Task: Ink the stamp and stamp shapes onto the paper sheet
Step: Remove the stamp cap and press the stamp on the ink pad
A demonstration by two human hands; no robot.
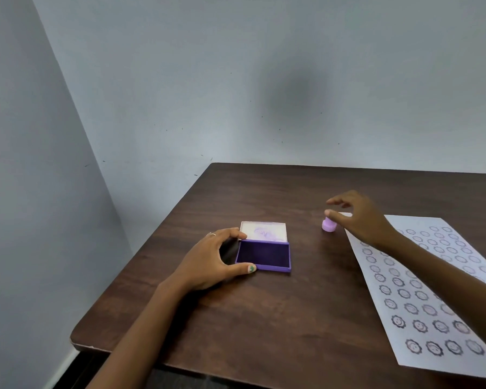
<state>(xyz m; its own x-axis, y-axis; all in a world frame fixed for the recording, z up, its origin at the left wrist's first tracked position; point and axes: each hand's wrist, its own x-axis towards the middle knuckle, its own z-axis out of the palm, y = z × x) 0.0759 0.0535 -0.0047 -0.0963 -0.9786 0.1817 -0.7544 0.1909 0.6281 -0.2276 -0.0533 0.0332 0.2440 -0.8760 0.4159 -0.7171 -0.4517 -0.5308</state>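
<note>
Left hand (216, 259) braces the open ink pad (263, 258) at its left edge, thumb on the near corner, fingers curled round the far corner by the hinge; the lid (264, 231) lies flat behind it, white inside with purple smears. Right hand (362, 217) hangs over the small lilac stamp (328, 225), fingers spread loose; the thumb tip looks to be on the stamp's top, but a true grip, I cannot tell. Stamp stands upright on the dark wooden table (292, 318), between pad and paper sheet (432, 290); the sheet lies to the right, covered in rows of round smiley prints, partly under the right forearm.
</note>
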